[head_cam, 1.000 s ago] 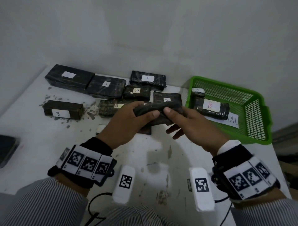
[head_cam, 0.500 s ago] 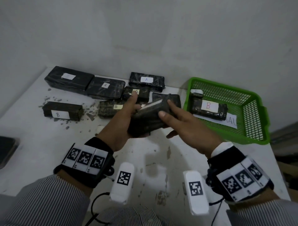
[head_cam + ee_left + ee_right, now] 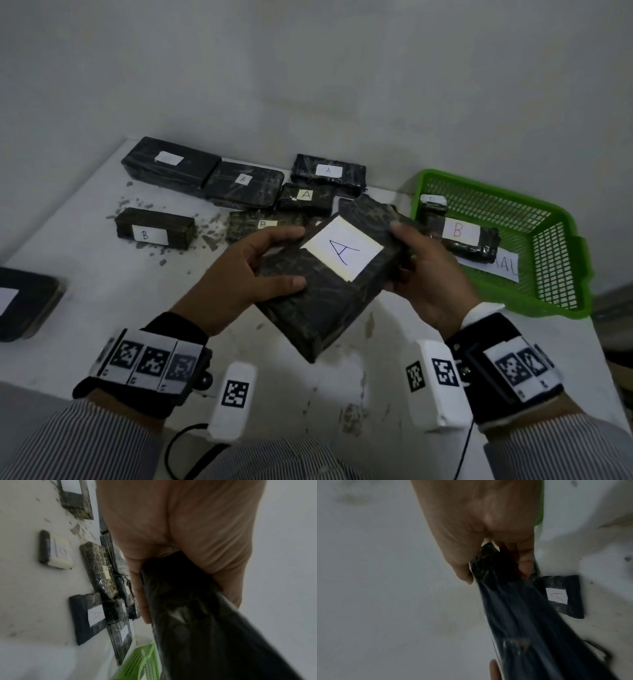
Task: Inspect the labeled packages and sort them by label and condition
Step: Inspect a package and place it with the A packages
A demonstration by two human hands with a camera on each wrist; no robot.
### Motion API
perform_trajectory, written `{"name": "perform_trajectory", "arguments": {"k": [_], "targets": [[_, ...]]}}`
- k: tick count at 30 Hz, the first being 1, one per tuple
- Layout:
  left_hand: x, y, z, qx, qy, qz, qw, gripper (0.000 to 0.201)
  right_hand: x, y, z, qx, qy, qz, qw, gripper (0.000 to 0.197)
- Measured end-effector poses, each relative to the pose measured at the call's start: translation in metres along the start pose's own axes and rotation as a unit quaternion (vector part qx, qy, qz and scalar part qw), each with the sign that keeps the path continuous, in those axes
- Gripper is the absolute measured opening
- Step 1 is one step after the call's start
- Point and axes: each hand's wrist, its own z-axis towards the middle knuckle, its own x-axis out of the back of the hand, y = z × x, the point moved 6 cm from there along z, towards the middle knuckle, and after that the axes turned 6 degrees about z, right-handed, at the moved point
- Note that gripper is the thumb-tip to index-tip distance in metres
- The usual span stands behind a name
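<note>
Both hands hold one black plastic-wrapped rectangular package [image 3: 329, 274] in the air above the white table [image 3: 102, 294], its white paper label marked A [image 3: 342, 253] turned up toward the head camera. The left hand [image 3: 239, 274] grips its left edge, thumb on top and fingers curled under; the right hand [image 3: 424, 274] clasps the right edge likewise. This looks like the inspection step: the letter is read and the wrap is being checked. Next it wants a home, likely among the black A-labelled packages [image 3: 327, 171] at the back of the table, not the green plastic mesh basket [image 3: 548, 240], which holds a black package labelled B [image 3: 459, 236], provided the wrap proves sound.
</note>
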Motion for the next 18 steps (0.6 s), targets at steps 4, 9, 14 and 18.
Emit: {"name": "perform_trajectory", "arguments": {"k": [4,9,14,18], "targets": [[0.042,-0.021,-0.007,0.051,0.161,-0.043,0.985,0.072,-0.025,0.014,-0.008,-0.012,-0.048,0.055,0.997,0.012],[0.078,-0.049,-0.033,0.189,0.238,-0.092,0.948,0.04,-0.075,0.041,-0.018,-0.023,-0.108,0.086,0.99,0.018],[0.14,-0.054,-0.06,0.129,0.283,-0.01,0.95,0.02,-0.112,0.079,-0.016,-0.055,-0.114,-0.08,0.989,0.029],[0.199,-0.07,-0.08,0.128,0.285,0.039,0.949,0.024,-0.155,0.108,-0.01,-0.057,-0.128,-0.21,0.968,0.044]]}}
